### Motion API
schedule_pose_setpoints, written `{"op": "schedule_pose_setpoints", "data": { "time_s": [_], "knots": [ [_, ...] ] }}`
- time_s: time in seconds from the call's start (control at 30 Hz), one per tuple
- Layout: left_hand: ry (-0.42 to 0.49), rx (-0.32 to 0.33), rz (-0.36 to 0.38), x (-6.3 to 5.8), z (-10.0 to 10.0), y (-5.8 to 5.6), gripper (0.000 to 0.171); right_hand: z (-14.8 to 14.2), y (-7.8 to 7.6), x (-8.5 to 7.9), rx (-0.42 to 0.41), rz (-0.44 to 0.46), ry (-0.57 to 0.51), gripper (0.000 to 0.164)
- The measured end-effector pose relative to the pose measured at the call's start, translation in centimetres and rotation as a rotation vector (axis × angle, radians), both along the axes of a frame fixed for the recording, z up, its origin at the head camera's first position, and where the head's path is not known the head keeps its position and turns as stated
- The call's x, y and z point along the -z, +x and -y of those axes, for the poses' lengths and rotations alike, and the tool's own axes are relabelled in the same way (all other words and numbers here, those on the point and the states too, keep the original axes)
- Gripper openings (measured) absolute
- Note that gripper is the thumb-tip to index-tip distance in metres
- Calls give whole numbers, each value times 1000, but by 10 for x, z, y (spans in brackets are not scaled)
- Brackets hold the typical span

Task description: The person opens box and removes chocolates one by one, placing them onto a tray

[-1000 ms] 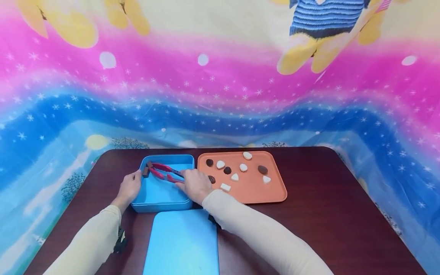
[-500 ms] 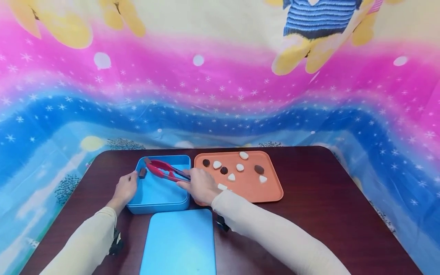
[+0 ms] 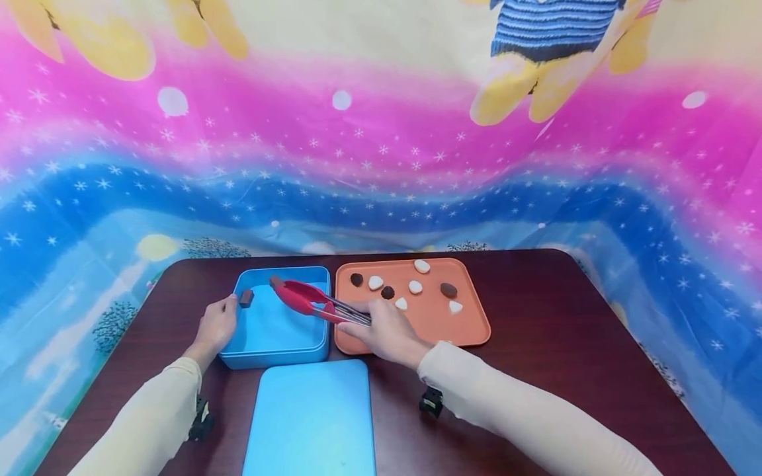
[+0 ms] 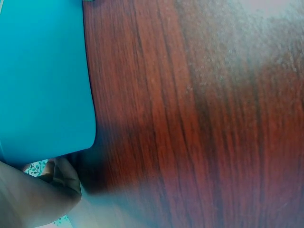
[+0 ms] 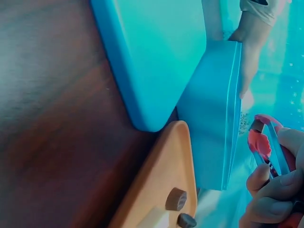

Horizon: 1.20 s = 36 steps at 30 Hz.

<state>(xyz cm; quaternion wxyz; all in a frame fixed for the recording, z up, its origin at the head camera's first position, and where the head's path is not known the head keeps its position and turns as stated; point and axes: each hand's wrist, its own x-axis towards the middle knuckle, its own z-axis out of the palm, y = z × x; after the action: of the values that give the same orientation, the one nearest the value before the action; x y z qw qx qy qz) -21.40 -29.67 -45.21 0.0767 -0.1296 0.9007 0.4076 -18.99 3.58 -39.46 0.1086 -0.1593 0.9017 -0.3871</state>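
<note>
My right hand (image 3: 389,329) grips red-tipped tongs (image 3: 303,301) above the right part of a blue box (image 3: 274,357). A small brown piece (image 5: 258,125) is pinched between the tong tips, as the right wrist view shows. Inside the box, a brown rectangular chocolate-like block (image 3: 247,298) lies by the left wall. My left hand (image 3: 217,326) holds the box at its left rim, thumb by the edge; its other fingers are partly hidden.
An orange tray (image 3: 476,335) right of the box carries several white and brown pieces. In front of the box lies a flat blue lid (image 3: 309,416). All stand on a dark wood table (image 3: 553,357) before a patterned cloth backdrop.
The right hand and tongs have risen from the box's left side and moved right with a brown piece in the tips. The other brown block stays. My left hand keeps its hold.
</note>
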Motion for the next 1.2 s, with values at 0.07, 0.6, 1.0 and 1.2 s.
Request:
{"op": "schedule_pose_setpoints", "data": {
  "time_s": [0.07,0.6,1.0,1.2],
  "knots": [
    [1,-3,9,0,1,0,74,-8,4,0,5,28,-9,44],
    [29,-24,32,0,0,-3,74,-83,18,7,109,-8,-52,47],
    [13,-5,-27,-3,-2,-2,73,-140,19,8,157,-83,-6,47],
    [3,-20,-25,-2,-1,1,71,-155,11,11,189,-71,17,46]
  ]
}}
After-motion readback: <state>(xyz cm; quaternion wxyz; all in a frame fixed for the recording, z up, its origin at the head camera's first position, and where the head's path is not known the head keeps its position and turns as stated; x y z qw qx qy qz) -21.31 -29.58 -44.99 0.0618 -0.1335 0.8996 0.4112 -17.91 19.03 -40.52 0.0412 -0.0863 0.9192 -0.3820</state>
